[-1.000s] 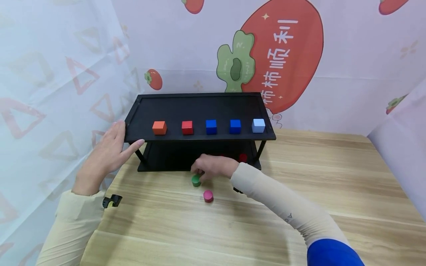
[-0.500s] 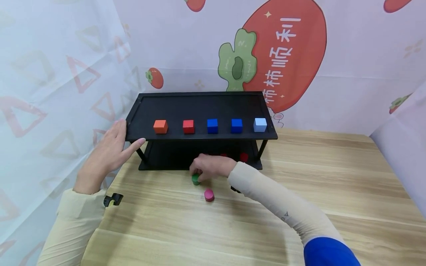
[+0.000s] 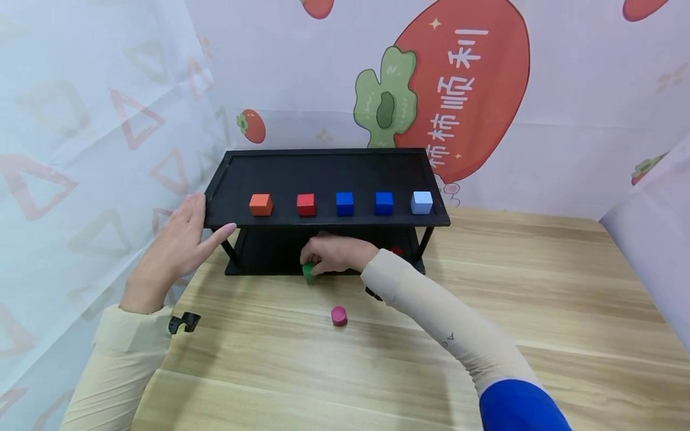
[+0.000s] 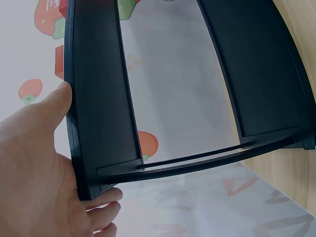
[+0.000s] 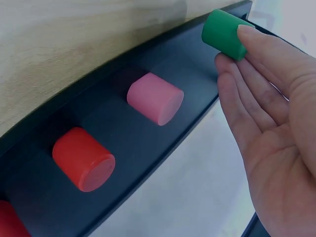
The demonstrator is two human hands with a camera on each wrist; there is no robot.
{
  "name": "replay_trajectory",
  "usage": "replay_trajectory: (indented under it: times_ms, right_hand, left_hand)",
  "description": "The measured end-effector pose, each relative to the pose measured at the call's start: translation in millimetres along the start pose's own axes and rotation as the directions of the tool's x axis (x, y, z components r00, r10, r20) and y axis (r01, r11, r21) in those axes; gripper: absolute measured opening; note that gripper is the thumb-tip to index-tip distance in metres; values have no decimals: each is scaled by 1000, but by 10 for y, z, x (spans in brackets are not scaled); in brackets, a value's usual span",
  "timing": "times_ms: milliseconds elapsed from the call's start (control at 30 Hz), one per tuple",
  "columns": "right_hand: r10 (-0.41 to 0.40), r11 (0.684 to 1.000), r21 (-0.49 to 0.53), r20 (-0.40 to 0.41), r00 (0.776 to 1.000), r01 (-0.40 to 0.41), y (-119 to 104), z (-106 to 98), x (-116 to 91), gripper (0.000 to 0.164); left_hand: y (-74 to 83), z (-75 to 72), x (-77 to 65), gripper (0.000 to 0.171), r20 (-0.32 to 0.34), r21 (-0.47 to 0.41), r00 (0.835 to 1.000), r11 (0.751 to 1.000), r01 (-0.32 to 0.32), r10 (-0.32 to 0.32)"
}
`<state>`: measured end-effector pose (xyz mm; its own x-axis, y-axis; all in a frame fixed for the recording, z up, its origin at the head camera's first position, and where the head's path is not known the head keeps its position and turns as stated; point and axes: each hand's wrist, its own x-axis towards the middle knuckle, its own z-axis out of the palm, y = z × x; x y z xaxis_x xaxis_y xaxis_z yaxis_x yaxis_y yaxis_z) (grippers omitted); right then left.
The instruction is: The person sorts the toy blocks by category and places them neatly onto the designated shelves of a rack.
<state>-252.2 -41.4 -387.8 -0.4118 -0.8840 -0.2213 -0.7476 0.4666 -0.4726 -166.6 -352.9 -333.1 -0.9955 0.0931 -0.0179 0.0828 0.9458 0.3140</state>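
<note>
A two-tier black shelf [image 3: 323,173] stands on the wooden table. My left hand [image 3: 175,245] grips its left end, thumb at the front edge and fingers along the side. Between thumb and fingertips, my right hand [image 3: 336,252] pinches a green cylinder [image 5: 224,33] at the front of the lower tier. In the right wrist view, a pink cylinder [image 5: 153,98] and a red cylinder [image 5: 84,160] stand on that tier, with part of another red cylinder [image 5: 11,222] at the corner. The right forearm hides much of the tier from the head view.
On the upper tier, along the front, sit an orange cube [image 3: 261,205], a red cube [image 3: 306,205], blue cubes [image 3: 345,204] and a light blue cube [image 3: 421,203]. A magenta cylinder [image 3: 338,316] stands on the table before the shelf. Printed cloth [image 3: 302,72] hangs behind.
My right hand has lifted the green cylinder from the table and carried it forward and slightly left to the lower tier's front edge. The left hand keeps its place on the shelf.
</note>
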Motion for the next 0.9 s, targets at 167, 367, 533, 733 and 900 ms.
replay_trajectory:
  times_ms: [167,367,533,733,900]
  right_hand:
    - [76,996,38,-22,997,-76,35,-16,66,37]
    - [167,983,81,-38,985,-163,54,-26,129,35]
    - [219,971,110,-32,975,-214,68,-12,196,28]
    - [211,977,63,-86,974,-206,105,37,284,24]
    - [160,986,-28,-140,977,-166,134,89,332,20]
  left_hand:
    - [5,0,-7,106,-8,-4,1000,1000,1,-1]
    - [13,2,-10,105,-26,-11,1000,1000,-15,15]
    - [15,6,-13,105,-26,-8,1000,1000,-14,14]
    - [18,1,-16,105,-31,-2,999,1000,-14,13]
    - [19,4,-17,107,-19,3,1000,1000,1,-1]
